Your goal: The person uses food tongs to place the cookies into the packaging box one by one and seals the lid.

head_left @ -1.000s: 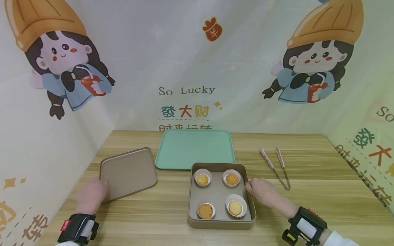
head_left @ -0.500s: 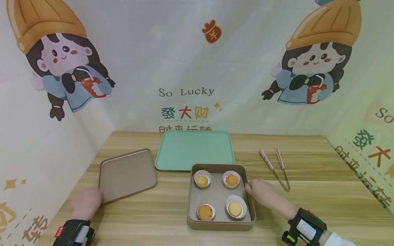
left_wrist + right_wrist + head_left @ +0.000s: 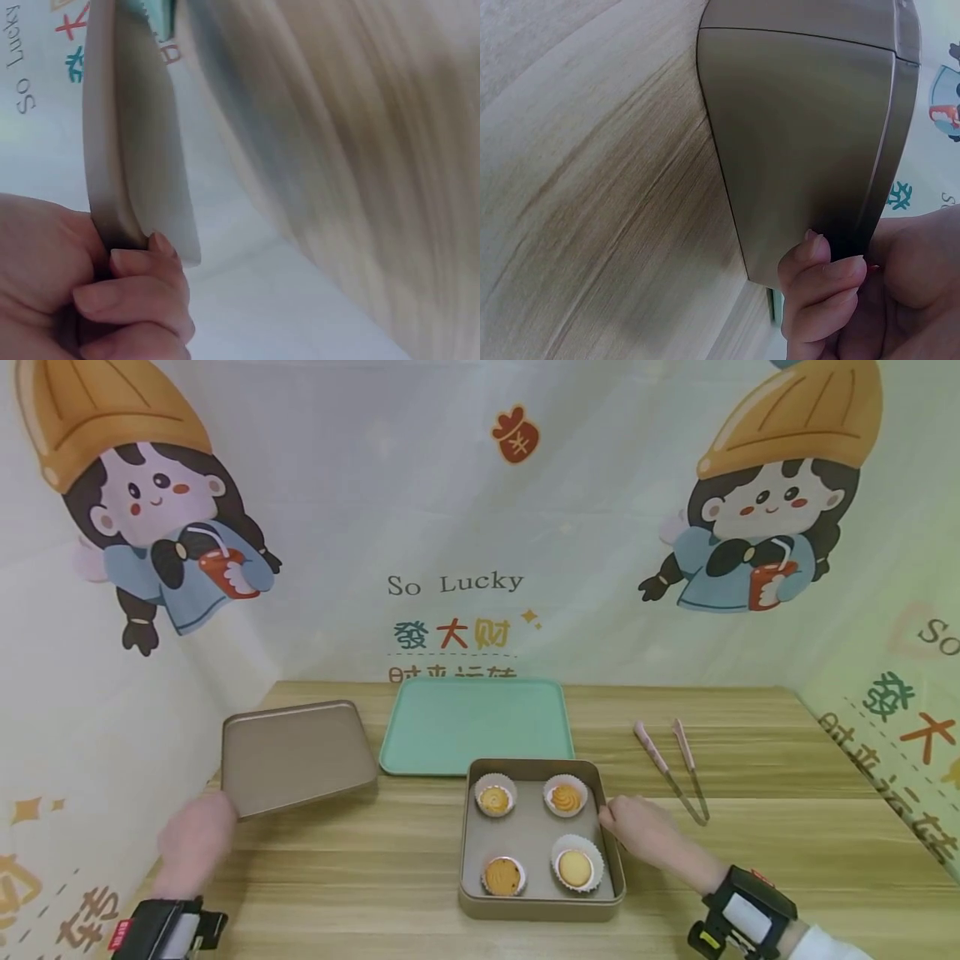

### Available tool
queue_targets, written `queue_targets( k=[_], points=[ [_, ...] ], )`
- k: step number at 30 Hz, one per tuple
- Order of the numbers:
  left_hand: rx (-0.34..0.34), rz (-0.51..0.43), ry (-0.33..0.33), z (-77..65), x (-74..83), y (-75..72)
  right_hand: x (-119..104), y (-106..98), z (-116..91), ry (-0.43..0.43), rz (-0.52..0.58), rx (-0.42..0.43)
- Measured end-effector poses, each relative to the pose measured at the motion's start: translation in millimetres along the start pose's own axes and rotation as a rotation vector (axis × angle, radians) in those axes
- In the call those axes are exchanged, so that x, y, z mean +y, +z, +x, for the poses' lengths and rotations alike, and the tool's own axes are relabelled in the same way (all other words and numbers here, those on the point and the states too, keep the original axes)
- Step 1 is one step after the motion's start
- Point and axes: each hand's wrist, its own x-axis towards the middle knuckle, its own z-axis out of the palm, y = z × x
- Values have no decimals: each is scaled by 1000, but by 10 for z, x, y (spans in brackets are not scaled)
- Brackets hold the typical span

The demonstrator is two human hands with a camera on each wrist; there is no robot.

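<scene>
On the left, my left hand grips the near-left corner of a flat bronze-coloured lid, raised above the table. Its thumb and curled fingers pinch the lid's edge in the left wrist view. A rectangular bronze baking tin stands in the middle. Inside it sit several round cookies in white paper cups, one of them a swirled cookie at the back right. My right hand holds the tin's right wall at the rim, fingers curled against the outer side in the right wrist view.
Behind the tin lies a mint-green tray, close to its back rim. Tongs with pink handles lie spread on the wooden table at the right. A printed cloth backdrop closes off the back and sides.
Half a second ago the lid lay on the table with my left hand at its corner; now that hand has lifted it up and leftward. The right hand and tin have stayed put.
</scene>
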Motion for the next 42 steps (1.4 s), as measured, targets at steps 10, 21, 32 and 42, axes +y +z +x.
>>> queue_targets(
  k=[10,21,32,42],
  points=[
    [346,86,228,307,416,438,22,50,-16,-23,-1,-10],
    [395,109,344,437,1629,694,37,43,-33,12,22,2],
    [267,-28,588,-215,2750,-569,89,4,-15,-16,186,-11],
    [276,-148,442,-115,2838,-203,244,-379,260,109,915,45]
  ],
)
